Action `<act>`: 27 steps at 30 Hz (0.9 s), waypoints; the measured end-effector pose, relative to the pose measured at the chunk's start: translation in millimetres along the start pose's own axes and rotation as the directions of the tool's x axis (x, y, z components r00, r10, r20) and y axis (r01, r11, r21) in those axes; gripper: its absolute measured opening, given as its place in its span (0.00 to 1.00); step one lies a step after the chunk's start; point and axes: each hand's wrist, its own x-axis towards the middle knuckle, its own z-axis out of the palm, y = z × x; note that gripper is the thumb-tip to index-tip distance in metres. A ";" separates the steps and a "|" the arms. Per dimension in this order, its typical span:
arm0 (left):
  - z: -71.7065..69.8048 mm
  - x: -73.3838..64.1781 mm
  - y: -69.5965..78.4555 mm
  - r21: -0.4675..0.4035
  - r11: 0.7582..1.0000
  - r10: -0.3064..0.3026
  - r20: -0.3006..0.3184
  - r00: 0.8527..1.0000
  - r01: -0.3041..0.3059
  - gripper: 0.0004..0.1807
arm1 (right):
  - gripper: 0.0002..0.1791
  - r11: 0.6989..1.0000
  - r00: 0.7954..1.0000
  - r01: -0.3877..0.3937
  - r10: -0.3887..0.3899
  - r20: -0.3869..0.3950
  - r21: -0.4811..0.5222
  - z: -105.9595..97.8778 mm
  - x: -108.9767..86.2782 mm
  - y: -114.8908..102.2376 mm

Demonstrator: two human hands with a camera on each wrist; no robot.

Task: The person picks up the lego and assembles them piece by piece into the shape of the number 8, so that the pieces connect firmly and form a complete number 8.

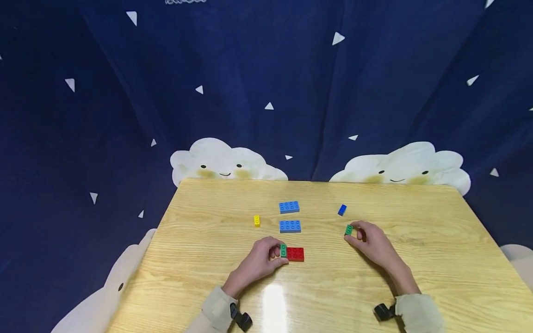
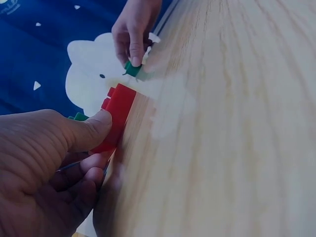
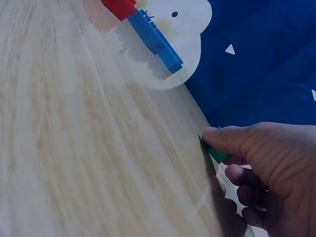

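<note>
My left hand [image 1: 261, 260] grips a red brick [image 1: 296, 255] by its left end, thumb on the near side. A small green brick [image 1: 283, 250] sits on top of that end, and the red studs to its right are bare. In the left wrist view the thumb presses the side of the red brick [image 2: 120, 113], while the green brick is mostly hidden behind it. Off to the right, my right hand [image 1: 373, 243] pinches another small green brick [image 1: 349, 229] between thumb and fingers, low at the tabletop.
Two blue eight-stud bricks, one farther back [image 1: 289, 207] and a nearer one [image 1: 290, 226], lie beyond the red brick. A small yellow brick [image 1: 257, 221] is left of them, and a small dark blue brick [image 1: 342, 210] lies beyond my right hand. A dark blue curtain [image 1: 266, 83] hangs behind the wooden table [image 1: 333, 296].
</note>
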 end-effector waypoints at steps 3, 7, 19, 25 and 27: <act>0.1 0.0 0.1 -0.001 1.000 -0.005 -0.002 1.000 0.005 0.16 | 0.25 1.000 1.000 -0.007 0.007 0.006 0.005 -1.3 -0.1 -0.6; 1.9 0.7 -0.8 0.005 1.000 0.005 -0.016 1.000 -0.005 0.16 | 0.25 1.000 1.000 -0.013 0.013 0.006 0.012 -1.9 0.2 -1.6; 4.7 1.2 -0.2 0.016 1.000 0.008 -0.024 1.000 -0.008 0.18 | 0.20 1.000 1.000 0.014 -0.014 -0.008 0.015 -1.1 0.3 -3.8; 5.2 1.4 -0.5 0.019 1.000 0.010 -0.028 1.000 -0.010 0.18 | 0.19 0.998 0.999 0.031 -0.031 0.011 0.047 0.7 2.5 -10.9; 5.4 1.5 -0.6 0.024 1.000 0.008 -0.029 1.000 -0.007 0.18 | 0.19 0.997 0.999 0.047 -0.049 0.018 0.064 1.7 3.2 -14.1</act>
